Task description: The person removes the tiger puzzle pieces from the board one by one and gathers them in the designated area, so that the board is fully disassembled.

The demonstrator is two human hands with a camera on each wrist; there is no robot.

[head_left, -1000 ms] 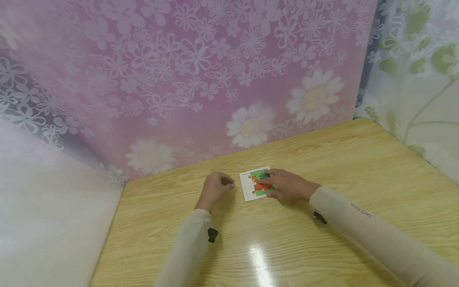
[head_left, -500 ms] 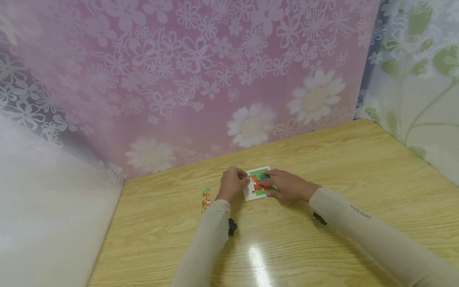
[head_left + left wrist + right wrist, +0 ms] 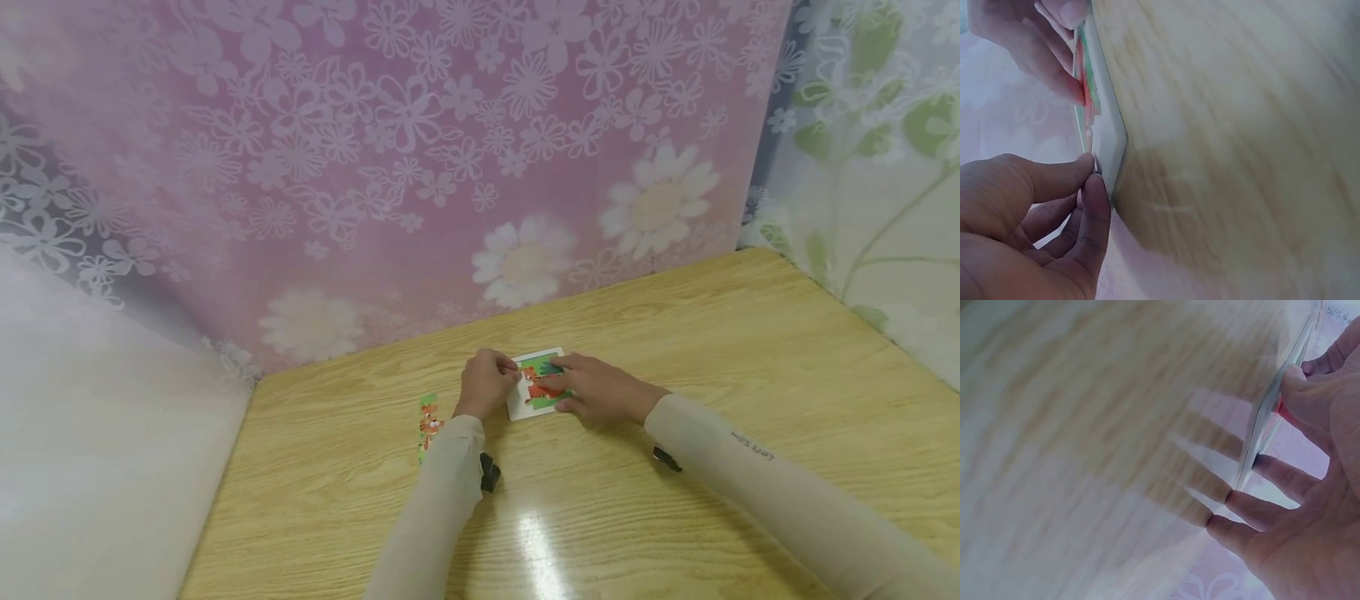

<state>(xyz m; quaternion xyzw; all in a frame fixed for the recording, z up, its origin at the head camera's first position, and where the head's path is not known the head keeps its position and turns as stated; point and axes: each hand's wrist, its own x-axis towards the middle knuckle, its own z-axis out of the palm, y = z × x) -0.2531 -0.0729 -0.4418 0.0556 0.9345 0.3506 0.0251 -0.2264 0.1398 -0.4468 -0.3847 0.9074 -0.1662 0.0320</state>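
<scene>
**Tiger board (image 3: 517, 405) being pressed near the far edge of the table (image 3: 637, 517)**

The right part of the board is being covered by the right hand (image 3: 603, 387), whose fingers are being spread apart over it. At the board's left edge, the thumb and forefinger of the left hand (image 3: 486, 383) are being pressed together; whether a thin thing is being pinched there cannot be told. The near part of a loose tiger strip (image 3: 428, 412) is being partly hidden by the left sleeve (image 3: 435, 508). The table's near edge is being cut off. Light is being reflected on the wood, and the far edge is being bordered by a pink flowered backdrop (image 3: 450, 167). The board, nearly square, is being aligned roughly with the far edge, near its middle. The strip's long axis is being directed from near edge to far edge.
</scene>
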